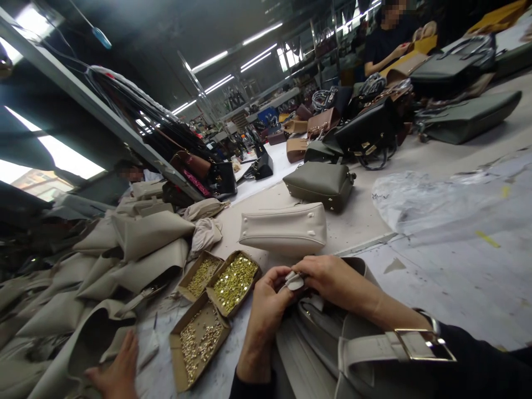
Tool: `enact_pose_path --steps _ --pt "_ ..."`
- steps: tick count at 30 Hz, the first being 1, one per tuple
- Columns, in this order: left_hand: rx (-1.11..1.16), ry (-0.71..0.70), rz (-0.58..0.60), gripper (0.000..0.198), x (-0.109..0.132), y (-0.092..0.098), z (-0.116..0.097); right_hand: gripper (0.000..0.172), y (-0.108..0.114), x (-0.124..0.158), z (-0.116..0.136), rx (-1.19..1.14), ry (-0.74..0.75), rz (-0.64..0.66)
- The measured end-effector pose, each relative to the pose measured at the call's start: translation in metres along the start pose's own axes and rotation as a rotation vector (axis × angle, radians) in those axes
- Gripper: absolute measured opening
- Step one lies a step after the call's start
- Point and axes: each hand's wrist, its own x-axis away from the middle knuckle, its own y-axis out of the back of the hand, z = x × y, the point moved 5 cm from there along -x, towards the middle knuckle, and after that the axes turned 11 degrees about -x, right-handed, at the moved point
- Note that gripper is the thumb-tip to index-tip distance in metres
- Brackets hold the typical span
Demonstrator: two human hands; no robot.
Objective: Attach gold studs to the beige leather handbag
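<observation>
Tab (293,281), small and pale, is pinched between both hands just above the open top of a bag (320,338) that lies under them. The left hand (268,305) grips the tab from the left with curled fingers, thumb up against it. The right hand (332,280) closes over it from the right, knuckles uppermost, and hides most of it. A strap (374,346) with a gold buckle (424,344) lies across the right forearm.

Just left of the left hand stand three open boxes (199,338) of brass studs, two side by side and one nearer the person. Beyond both hands a cream bag (285,228) lies on its side, and farther on an olive bag (320,183). Beyond the right hand and to its right is a crumpled plastic sheet (436,205). Well left of the boxes is a heap of leather pieces (137,244). Another person's hand (118,368) rests at that heap's near edge, fingers spread.
</observation>
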Motion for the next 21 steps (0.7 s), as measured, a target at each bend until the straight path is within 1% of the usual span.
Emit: enact_pose_path --steps 3,10,14,17,21 --pt "0.0 -0.009 0.019 0.049 0.0011 -0.0013 -0.0019 0.036 0.0025 0.0 -0.0028 -0.087 -0.01 0.004" --pt "-0.062 -0.082 0.048 0.041 0.0031 -0.0034 -0.0047 0.022 0.0038 0.0045 -0.0012 -0.115 -0.117 -0.085" --pt "-0.12 -0.119 0.037 0.035 0.0036 -0.0022 -0.0082 0.012 0.0009 0.005 -0.0005 -0.099 -0.149 -0.098" --pt "-0.119 -0.12 0.016 0.034 0.0039 -0.0025 -0.0098 0.014 0.0009 0.0044 -0.0002 -0.126 -0.131 -0.098" --pt "-0.146 -0.116 -0.06 0.036 0.0068 -0.0018 -0.0101 0.022 0.0025 0.0037 -0.0009 -0.237 -0.101 -0.054"
